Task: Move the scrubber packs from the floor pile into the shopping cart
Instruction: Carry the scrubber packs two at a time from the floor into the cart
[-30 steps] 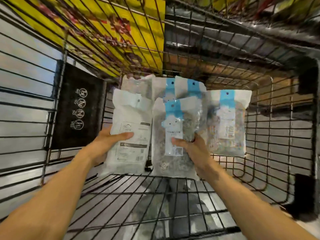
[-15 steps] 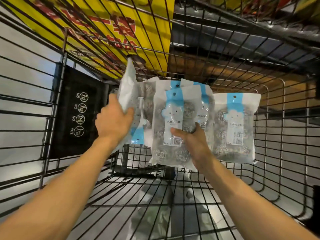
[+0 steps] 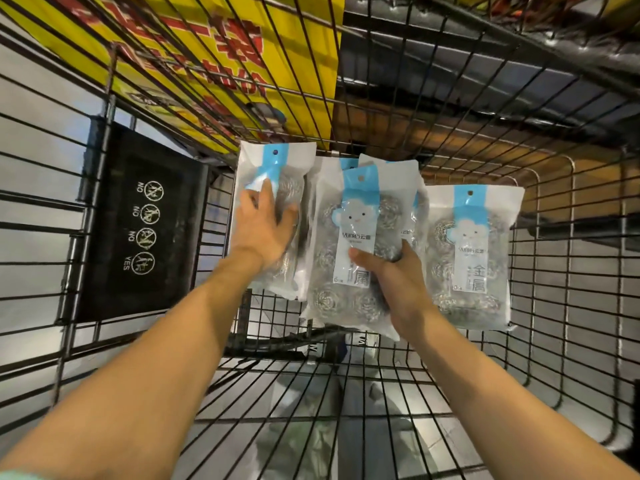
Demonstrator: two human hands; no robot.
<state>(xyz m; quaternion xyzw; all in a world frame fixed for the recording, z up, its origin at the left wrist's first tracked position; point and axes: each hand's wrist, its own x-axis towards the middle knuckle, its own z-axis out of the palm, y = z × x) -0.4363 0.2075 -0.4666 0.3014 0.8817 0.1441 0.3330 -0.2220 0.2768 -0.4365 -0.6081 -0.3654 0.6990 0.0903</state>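
Scrubber packs stand upright, long axis vertical, against the shopping cart far wall. Right hand grips the centre pack low down, thumb on front, fingers curled behind. Just left of centre pack, left hand lies on the left pack, fingers fairly straight, pressing its face, not wrapped round it. Right of centre pack, third pack leans free. Each hand sits on its own pack, so the likely next move is to release both.

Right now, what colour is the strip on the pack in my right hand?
The strip on that pack is light blue; the head view shows it best.
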